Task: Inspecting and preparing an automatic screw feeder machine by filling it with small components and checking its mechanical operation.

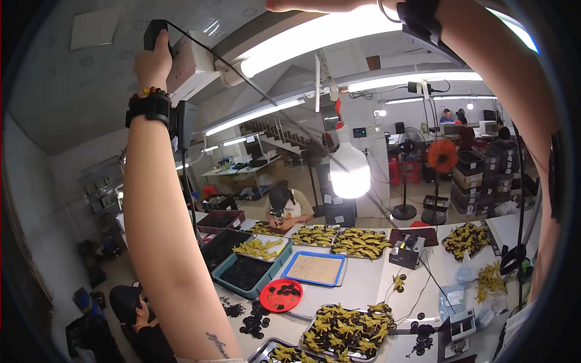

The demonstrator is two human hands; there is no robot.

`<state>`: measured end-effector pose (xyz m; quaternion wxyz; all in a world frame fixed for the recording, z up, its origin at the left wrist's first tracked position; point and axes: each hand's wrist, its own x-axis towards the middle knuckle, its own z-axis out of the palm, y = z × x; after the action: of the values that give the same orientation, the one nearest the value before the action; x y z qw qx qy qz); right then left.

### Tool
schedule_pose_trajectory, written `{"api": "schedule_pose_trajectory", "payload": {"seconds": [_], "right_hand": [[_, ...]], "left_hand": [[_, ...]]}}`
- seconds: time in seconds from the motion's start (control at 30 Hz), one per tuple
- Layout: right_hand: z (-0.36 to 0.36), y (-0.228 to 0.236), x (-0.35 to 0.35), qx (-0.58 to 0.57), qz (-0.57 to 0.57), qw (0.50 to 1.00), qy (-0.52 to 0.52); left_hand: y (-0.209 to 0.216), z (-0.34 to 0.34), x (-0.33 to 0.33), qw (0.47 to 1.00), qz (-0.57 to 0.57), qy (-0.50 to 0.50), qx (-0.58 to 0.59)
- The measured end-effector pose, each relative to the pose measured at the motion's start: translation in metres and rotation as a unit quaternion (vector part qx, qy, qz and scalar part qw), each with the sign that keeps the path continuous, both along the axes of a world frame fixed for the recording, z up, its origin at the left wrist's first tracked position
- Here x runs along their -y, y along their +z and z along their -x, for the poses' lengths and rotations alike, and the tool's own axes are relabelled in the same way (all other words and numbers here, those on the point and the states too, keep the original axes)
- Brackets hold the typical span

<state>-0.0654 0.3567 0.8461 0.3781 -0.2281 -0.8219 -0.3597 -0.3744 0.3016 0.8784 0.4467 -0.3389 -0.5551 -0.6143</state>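
Observation:
My left hand [151, 68] is raised high at the upper left, its fingers closed around a black block-shaped thing [158, 27]. From that thing a dark cord [227, 62] slants down to the right. Close beside the hand is a white box [192, 63], next to the end of a bright tube lamp [321, 37]. My right hand [327, 5] reaches across the top edge, mostly cut off. One finger shows stretched out leftward, with nothing visible in it. Both wrists carry black strapped devices.
Below, the white table holds trays of yellow-and-black parts [348, 333], a red plate [281, 295], a blue-rimmed tray [315, 268] and a teal bin [251, 275]. A lit bulb [350, 169] hangs mid-view. One person [289, 202] works across the table; another [142, 323] sits lower left.

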Motion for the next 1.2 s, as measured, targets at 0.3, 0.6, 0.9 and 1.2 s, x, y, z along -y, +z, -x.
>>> {"api": "schedule_pose_trajectory", "payload": {"seconds": [0.3,0.6,0.9,1.2], "right_hand": [[-0.022,-0.023,-0.003,0.022,-0.090,0.987,-0.129],[-0.021,-0.023,-0.026,0.003,-0.207,0.978,0.013],[-0.022,-0.021,-0.014,0.055,-0.125,0.991,-0.005],[-0.024,-0.022,-0.014,0.015,-0.144,0.989,-0.016]], "left_hand": [[0.023,-0.003,0.003,0.986,0.110,0.124,0.032],[0.015,0.002,0.003,0.993,0.041,0.091,0.064],[0.020,0.031,-0.006,0.997,0.037,-0.023,0.062],[0.013,-0.008,-0.002,0.993,0.042,0.069,0.091]]}}
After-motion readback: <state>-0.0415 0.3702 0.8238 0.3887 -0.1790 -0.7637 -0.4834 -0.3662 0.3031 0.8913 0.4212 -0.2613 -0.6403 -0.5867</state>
